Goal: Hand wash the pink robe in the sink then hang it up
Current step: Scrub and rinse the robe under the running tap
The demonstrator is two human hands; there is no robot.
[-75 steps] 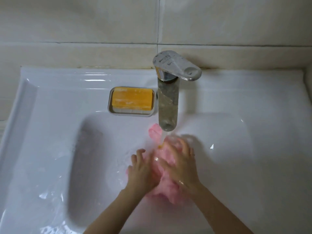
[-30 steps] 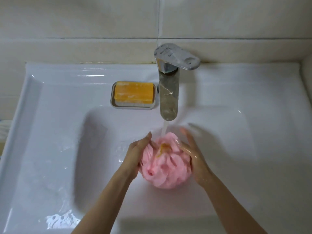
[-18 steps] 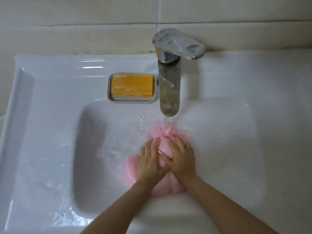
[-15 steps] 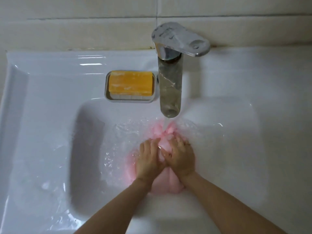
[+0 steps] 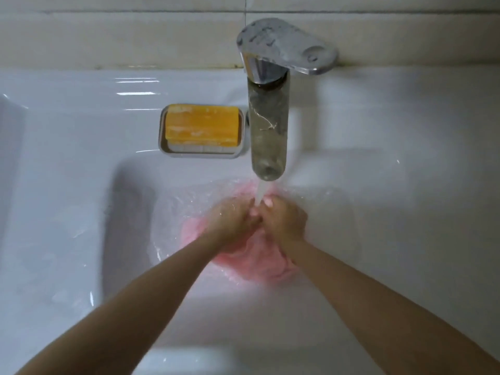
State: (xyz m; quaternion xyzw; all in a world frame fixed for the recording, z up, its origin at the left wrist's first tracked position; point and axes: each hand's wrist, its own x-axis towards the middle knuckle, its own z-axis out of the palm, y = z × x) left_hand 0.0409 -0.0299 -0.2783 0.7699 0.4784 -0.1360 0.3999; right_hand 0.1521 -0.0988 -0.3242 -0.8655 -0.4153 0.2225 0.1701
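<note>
The pink robe (image 5: 254,263) lies bunched and wet in the basin of the white sink (image 5: 81,212), in shallow water. My left hand (image 5: 230,223) and my right hand (image 5: 284,220) sit side by side on top of it, fingers curled into the cloth. Both hands grip the robe directly under the stream running from the chrome faucet (image 5: 267,117). The water lands on my fingertips. Much of the robe is hidden beneath my hands.
A yellow bar of soap (image 5: 201,125) sits in a grey soap dish (image 5: 167,150) on the sink's ledge, left of the faucet. Beige wall tiles (image 5: 121,33) rise behind the sink. Water pools around the robe.
My hands cupped the robe as a ball, then pushed it down flat into the basin. Since half a second ago the fingers have curled tighter into the cloth under the stream.
</note>
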